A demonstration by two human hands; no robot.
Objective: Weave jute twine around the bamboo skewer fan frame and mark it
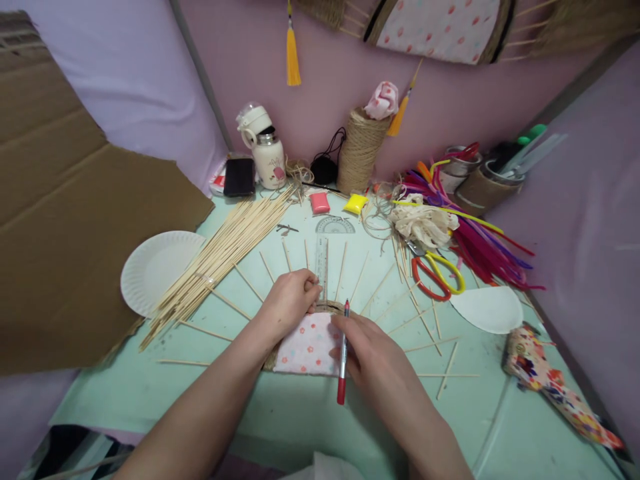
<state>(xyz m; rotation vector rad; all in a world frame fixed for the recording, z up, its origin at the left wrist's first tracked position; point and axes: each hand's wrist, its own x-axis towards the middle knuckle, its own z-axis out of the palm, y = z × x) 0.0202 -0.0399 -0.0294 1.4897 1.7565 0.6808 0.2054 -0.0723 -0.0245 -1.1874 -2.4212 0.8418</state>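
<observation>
A half-round craft piece lies flat in front of me, its white fabric with red flowers (305, 343) edged in brown twine (327, 307). Thin wooden sticks (341, 270) fan out from its curved edge. My left hand (289, 300) is closed, fingertips pinching the lower end of a clear ruler (321, 260) that lies along one upright stick. Between the fingers of my right hand (367, 347) is a red pen (343, 373), held with its red tip pointing away from me. That hand rests over the fabric's right side, hiding part of it.
To the left lie a bundle of sticks (225, 253), a paper plate (155, 270) and large cardboard (65, 200). Scissors (440, 277), pipe cleaners (465, 247) and a glue gun with a patterned cover (545, 380) lie right. A protractor (335, 225), bottle (270, 160) and twine roll (361, 150) stand behind.
</observation>
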